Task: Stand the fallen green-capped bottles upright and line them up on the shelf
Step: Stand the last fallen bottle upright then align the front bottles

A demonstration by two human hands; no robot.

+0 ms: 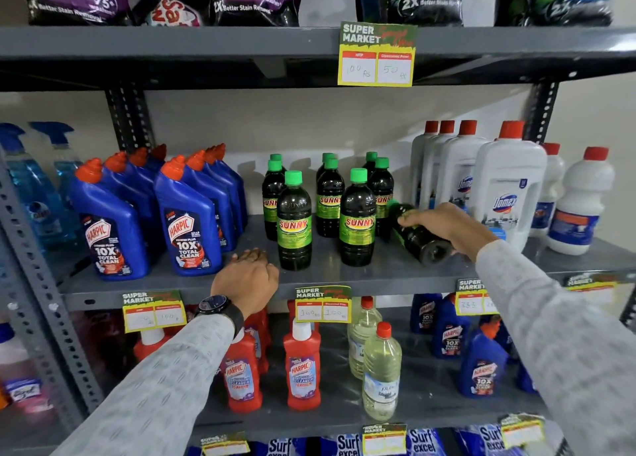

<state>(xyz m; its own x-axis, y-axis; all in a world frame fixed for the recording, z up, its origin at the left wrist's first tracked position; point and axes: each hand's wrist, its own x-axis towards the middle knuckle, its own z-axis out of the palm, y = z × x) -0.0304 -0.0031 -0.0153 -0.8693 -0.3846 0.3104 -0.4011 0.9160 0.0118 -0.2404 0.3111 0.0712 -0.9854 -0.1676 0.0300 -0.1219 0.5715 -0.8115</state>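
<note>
One green-capped bottle (421, 237) lies on its side on the grey shelf (361, 276), at about four o'clock from the standing group, its round base turned toward the camera and its neck pointing back toward the wall; the cap itself is mostly hidden behind the nearest upright bottle. The right hand (451, 223) is laid over its upper flank with the fingers curled around the body, so it appears to be gripping the bottle, though how firmly cannot be told. This looks like the righting step for what seems to be the last fallen one (no other toppled bottle shows on this shelf). To the bottle's nine o'clock the upright green-capped bottles (357, 220) stand in three short files running front to back, the two front ones nearest the shelf edge. The left hand (249, 273) rests knuckles-up on the shelf lip at about eight o'clock from those files, fingers loosely folded and holding nothing. The next move probably calls for lifting the neck end up and over so the base seats flat, then sliding the bottle into the front of the right-hand file. The white red-capped jugs (507, 194) stand close at its two o'clock, leaving little swing room.
</note>
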